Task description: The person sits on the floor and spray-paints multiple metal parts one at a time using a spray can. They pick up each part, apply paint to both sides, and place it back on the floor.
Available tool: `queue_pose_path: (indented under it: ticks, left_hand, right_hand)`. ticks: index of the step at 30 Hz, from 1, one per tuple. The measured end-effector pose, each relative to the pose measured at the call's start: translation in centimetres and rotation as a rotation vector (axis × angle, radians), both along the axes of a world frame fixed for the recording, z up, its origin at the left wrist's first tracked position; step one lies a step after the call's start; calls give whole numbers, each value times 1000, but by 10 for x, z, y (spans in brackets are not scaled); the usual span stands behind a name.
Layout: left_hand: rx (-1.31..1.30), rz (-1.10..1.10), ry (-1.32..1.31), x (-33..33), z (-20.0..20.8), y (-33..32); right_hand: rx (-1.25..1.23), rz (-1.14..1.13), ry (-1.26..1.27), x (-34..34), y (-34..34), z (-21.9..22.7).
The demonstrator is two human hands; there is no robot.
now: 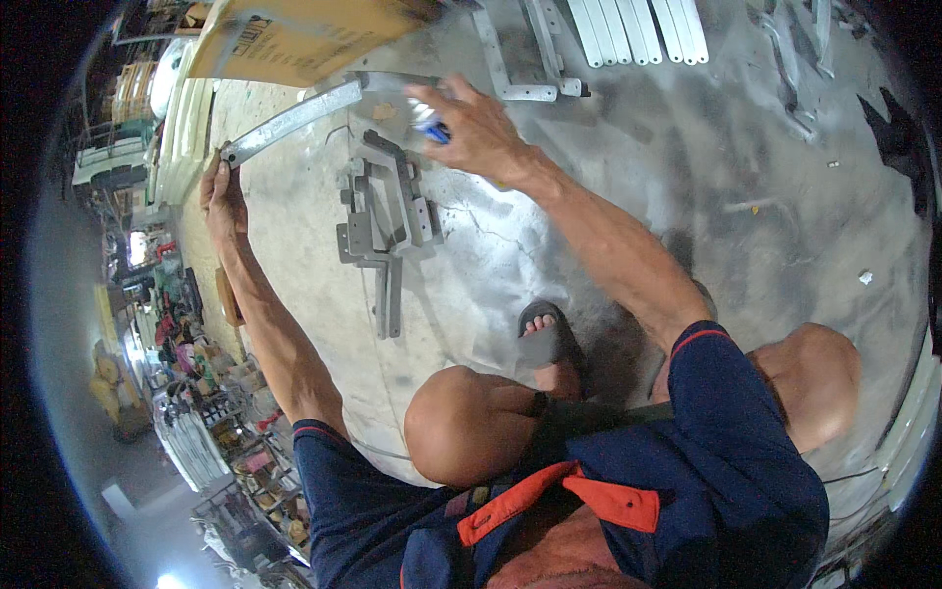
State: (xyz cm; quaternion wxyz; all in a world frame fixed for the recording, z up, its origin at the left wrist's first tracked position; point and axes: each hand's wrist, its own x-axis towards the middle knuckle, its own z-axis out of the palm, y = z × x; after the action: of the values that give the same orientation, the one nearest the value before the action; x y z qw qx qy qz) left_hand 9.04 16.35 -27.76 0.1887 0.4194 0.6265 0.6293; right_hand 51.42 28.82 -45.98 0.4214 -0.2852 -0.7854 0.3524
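Note:
My left hand [225, 199] is closed around the near end of a long metal bracket [294, 120], raised at the far left. Silver coats its near length; a darker grey arm runs on toward the right behind my other hand. Fingers of my right hand [483, 134] wrap round a small can with a blue and white body [430, 122], which looks like a spray can. It is blurred and partly hidden by the fingers, close to the bracket's far part. Beneath lies a group of unpainted grey metal brackets [390, 201] on the floor.
A printed cardboard sheet [294, 39] stands at the far left. Silver-painted brackets [496, 59] and a row of pale flat bars [638, 29] lie at the far side. More metal pieces [790, 83] are at the far right. Crowded shelves [260, 471] line the left.

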Motion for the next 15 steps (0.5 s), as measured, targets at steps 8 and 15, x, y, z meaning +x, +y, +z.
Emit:
queue_pose_path:
  ticks: [8,15]
  left_hand:
    - [56,-98,-39,-10,-13,-12]
    - [62,-71,-39,2,-12,-18]
  right_hand:
    - [-126,-20,-208,55,-18,-72]
    - [124,-190,244,26,7,-23]
